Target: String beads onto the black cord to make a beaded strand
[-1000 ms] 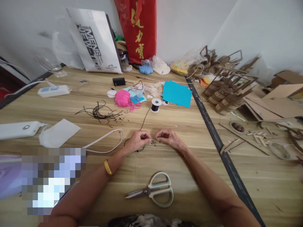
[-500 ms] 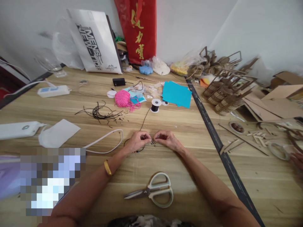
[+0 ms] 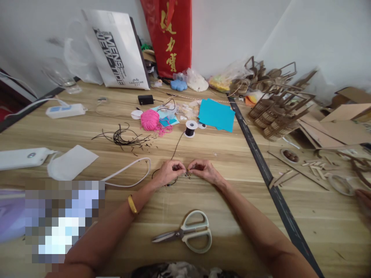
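Note:
My left hand (image 3: 171,172) is closed in a pinch on the black cord (image 3: 177,148), which runs back to a white-flanged spool (image 3: 190,129). Part of the cord loops on the table beside the left wrist. Facing it, my right hand (image 3: 204,170) pinches a tiny yellowish bead (image 3: 188,170), its fingertips almost meeting those of the left. Several small dark and gold beads (image 3: 188,175) lie on the table just under the fingertips. The cord's tip is too small to make out. Nearer my body, scissors (image 3: 185,232) with pale handles lie with their blades pointing left.
Cut black cord pieces (image 3: 121,137) and pink yarn (image 3: 150,120) lie beyond my left hand. Blue sheets (image 3: 216,115) are further back. At right are brown baskets (image 3: 269,116), wood strips and a ring of tape (image 3: 342,184). Another person's hand (image 3: 363,199) shows at the right edge.
My right hand has shifted slightly left, bringing its fingertips closer to my left hand's. Another person's hand has come in at the right edge. My left hand stays in place.

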`<control>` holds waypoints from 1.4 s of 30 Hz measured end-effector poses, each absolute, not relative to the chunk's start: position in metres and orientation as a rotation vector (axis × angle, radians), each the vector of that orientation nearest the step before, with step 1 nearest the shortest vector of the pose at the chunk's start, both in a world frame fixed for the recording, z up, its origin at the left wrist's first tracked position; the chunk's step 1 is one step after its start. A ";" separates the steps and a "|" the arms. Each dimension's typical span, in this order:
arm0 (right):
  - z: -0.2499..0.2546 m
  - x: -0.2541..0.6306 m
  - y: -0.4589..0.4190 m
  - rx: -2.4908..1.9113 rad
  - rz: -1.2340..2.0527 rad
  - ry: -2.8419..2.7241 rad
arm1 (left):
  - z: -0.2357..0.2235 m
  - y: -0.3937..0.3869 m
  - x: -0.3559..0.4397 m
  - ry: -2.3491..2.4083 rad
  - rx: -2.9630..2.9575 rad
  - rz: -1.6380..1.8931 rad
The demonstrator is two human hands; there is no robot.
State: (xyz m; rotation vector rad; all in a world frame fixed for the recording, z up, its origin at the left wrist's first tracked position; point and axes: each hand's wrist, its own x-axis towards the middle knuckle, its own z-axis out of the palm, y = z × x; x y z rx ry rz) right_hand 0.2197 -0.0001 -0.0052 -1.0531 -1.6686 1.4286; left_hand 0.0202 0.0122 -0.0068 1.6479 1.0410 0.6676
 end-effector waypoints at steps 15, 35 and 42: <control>-0.008 0.220 0.000 -1.048 1.418 -1.700 | -0.007 0.012 0.021 1.053 1.664 0.641; -0.006 0.220 0.000 -1.061 1.412 -1.722 | -0.009 0.013 0.021 1.040 1.660 0.651; -0.006 0.220 -0.001 -1.077 1.396 -1.734 | -0.010 0.012 0.020 1.045 1.671 0.637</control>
